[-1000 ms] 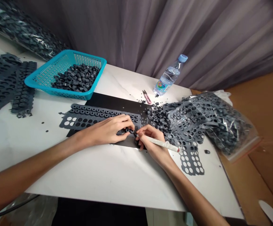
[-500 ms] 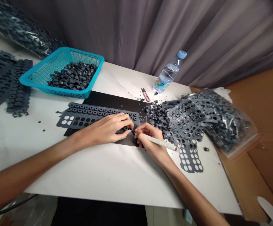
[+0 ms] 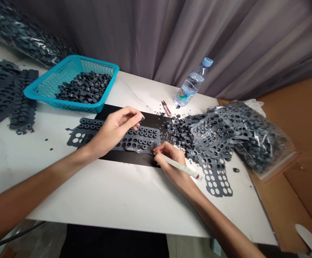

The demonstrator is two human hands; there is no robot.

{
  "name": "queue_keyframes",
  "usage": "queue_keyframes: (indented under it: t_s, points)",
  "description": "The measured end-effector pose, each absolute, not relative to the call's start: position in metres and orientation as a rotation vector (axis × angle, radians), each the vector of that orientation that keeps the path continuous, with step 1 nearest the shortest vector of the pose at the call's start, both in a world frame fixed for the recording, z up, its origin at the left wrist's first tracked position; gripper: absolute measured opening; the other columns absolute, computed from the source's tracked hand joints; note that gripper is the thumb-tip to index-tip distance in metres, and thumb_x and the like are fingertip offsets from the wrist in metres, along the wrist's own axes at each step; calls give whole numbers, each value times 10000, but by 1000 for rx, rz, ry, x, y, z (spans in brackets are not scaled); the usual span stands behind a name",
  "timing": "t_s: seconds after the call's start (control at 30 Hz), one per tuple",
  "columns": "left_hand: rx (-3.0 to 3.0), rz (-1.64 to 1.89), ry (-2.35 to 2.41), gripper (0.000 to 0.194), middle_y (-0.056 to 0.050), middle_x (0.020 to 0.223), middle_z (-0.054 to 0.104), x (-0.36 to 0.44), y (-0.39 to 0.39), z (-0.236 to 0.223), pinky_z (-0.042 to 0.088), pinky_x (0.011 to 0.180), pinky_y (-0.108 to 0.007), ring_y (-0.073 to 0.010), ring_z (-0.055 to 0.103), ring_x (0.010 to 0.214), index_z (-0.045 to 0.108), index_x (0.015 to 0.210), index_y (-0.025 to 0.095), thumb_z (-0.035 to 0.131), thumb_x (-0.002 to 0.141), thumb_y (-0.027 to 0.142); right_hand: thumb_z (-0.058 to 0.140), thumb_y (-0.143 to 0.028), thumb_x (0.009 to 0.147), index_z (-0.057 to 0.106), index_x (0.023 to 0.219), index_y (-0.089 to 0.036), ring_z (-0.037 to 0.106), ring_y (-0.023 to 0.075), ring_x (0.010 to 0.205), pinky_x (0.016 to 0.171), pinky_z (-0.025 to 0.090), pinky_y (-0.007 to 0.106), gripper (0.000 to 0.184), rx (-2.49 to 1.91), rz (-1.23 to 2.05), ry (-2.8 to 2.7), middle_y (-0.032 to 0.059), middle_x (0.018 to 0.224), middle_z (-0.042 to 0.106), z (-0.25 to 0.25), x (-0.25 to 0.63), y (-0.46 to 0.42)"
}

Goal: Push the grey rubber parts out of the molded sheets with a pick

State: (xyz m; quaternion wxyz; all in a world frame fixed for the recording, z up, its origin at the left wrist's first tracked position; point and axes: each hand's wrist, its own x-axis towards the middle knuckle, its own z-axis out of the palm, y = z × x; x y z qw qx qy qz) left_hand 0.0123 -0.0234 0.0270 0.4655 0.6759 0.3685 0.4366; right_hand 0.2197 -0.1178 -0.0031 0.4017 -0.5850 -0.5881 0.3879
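Observation:
My left hand is raised above a dark grey moulded rubber sheet, thumb and fingertips pinched on a small dark rubber piece that is mostly hidden. The sheet carries rows of round, hollow rubber bushings, and part of its near rows shows open holes. It lies on a black mat. At the sheet's right end, my right hand grips a white pen-like tool with a red mark near its back end. Its tip is hidden by the fingers near the sheet's near right corner.
A blue basket holds many loose bushings. Rightward are a heap of small dark pieces, emptied sheets and a clear bag. Pink thread snips and a water bottle are at the back. More sheets lie left.
My left hand has lifted off the sheet's right end and moved left and away from me, pinching a small piece. The right hand stays nearly in place, its tool tilted slightly.

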Motion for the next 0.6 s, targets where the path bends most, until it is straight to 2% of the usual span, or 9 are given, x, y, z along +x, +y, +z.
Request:
queue_keyframes:
  t_s: [0.1,0.2,0.37,0.6]
  points:
    - [1350,813,845,243,-54,1085,712,7,-24,30,516,957,-301,-167,680,986,702,1048,178,691,966,407,592,-185,884,642,892,-208,569,112,572,482,431,205,56,-1408,1139,-1331,-21,752,661,-7,223,-116]
    - [1166,594,801,276,-75,1200,742,5,-32,24,473,1088,-343,-203,702,1130,712,1134,189,715,953,397,606,-278,932,641,920,-206,555,117,500,407,461,210,81,-1349,1161,-1218,-15,713,665,-7,225,-115]
    - [1058,496,719,306,-95,1247,760,6,-44,22,438,1164,-373,-243,693,1231,708,1230,195,680,986,379,623,-312,948,634,910,-203,562,119,505,399,488,207,116,-1405,1064,-1173,-13,694,660,-2,228,-111]
    - [994,434,622,360,-120,1237,770,6,-47,29,430,1180,-348,-235,663,1287,686,1316,178,639,1016,373,616,-349,969,625,937,-211,582,124,532,430,501,216,141,-1426,1059,-1226,-13,717,661,-8,229,-111]
